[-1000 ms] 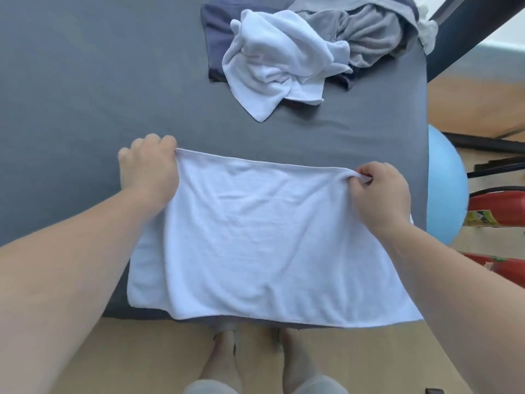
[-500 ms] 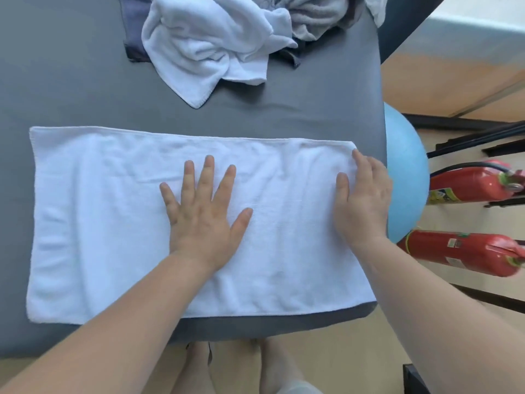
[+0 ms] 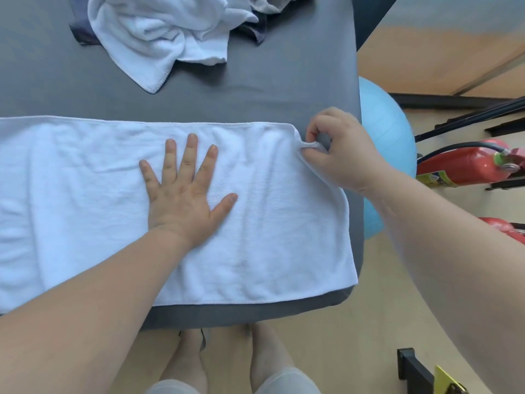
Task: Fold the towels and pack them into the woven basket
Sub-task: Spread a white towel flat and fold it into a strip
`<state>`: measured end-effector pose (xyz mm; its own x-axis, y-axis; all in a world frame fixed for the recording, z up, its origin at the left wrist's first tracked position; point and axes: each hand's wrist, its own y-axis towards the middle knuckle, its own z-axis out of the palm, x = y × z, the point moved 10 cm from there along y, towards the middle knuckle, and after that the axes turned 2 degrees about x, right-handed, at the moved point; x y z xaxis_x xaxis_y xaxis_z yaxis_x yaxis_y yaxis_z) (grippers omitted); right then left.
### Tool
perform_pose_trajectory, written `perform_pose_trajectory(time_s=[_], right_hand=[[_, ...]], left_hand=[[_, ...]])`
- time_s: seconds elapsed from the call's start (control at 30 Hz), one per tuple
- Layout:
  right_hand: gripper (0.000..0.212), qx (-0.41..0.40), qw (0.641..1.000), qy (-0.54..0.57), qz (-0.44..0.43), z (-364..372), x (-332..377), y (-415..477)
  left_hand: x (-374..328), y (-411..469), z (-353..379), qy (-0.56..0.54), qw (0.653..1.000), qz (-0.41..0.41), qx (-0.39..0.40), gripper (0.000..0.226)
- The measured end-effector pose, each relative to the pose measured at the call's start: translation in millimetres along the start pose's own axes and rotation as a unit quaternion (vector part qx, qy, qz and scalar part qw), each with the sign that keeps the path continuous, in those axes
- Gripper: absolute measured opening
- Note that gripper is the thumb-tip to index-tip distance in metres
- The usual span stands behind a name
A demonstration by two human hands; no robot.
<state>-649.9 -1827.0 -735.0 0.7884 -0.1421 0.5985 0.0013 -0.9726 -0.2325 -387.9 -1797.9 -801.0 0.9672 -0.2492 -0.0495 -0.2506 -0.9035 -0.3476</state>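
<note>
A white towel (image 3: 85, 194) is being held spread out as a long strip across the near part of the grey surface (image 3: 255, 89), its left end running out of view and its near edge lying just short of the surface's front edge. It is being pressed down near its middle by the left hand (image 3: 181, 200), which is laid flat with the fingers straight and spread. Its far right corner is being pinched between thumb and curled fingers of the right hand (image 3: 343, 155), and a small tuft of cloth is being lifted there. The step in hand is judged to be the start of a fold of the right end over towards the left; no such fold is being shown as made yet, and whether the strip is already doubled lengthwise cannot be told. Beyond it, well apart at the far side, a crumpled white towel (image 3: 159, 32) is being left in a heap on a dark cloth (image 3: 78, 32), with a grey towel (image 3: 267, 2) beside it at the top edge, all unfolded. The woven basket is not being shown anywhere, so nothing is being counted as packed. The task is therefore judged to be at an early stage: one towel partly done, at least two waiting, all packing left.
</note>
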Motion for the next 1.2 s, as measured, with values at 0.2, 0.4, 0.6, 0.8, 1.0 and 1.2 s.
perform_pose_trajectory(time_s=[0.2, 0.4, 0.6, 0.8, 1.0, 1.2], right_hand=[[0.012, -0.005, 0.995, 0.052, 0.087, -14, -37, 8], [0.039, -0.164, 0.961, 0.104, 0.197, -39, -75, -2], [0.066, -0.134, 0.974, -0.096, 0.156, 14, -33, -95], [0.075, 0.043, 0.975, -0.216, 0.032, 113, -1, -124], [0.087, 0.008, 0.962, -0.182, 0.205, 105, -55, -157], [0.083, -0.026, 0.966, -0.189, 0.173, 82, -9, -134]], left_hand=[[0, 0, 2, 0.003, 1.0, 0.001, -0.011, 0.086], [1, 1, 4, 0.004, 1.0, 0.0, -0.017, 0.085], [0, 1, 4, -0.001, 1.0, 0.0, -0.019, 0.086], [-1, 1, 3, -0.006, 1.0, 0.0, -0.016, 0.087], [-1, 0, -1, 0.0, 1.0, -0.004, 0.0, 0.093], [5, -4, -6, 0.003, 1.0, -0.003, 0.006, 0.097]])
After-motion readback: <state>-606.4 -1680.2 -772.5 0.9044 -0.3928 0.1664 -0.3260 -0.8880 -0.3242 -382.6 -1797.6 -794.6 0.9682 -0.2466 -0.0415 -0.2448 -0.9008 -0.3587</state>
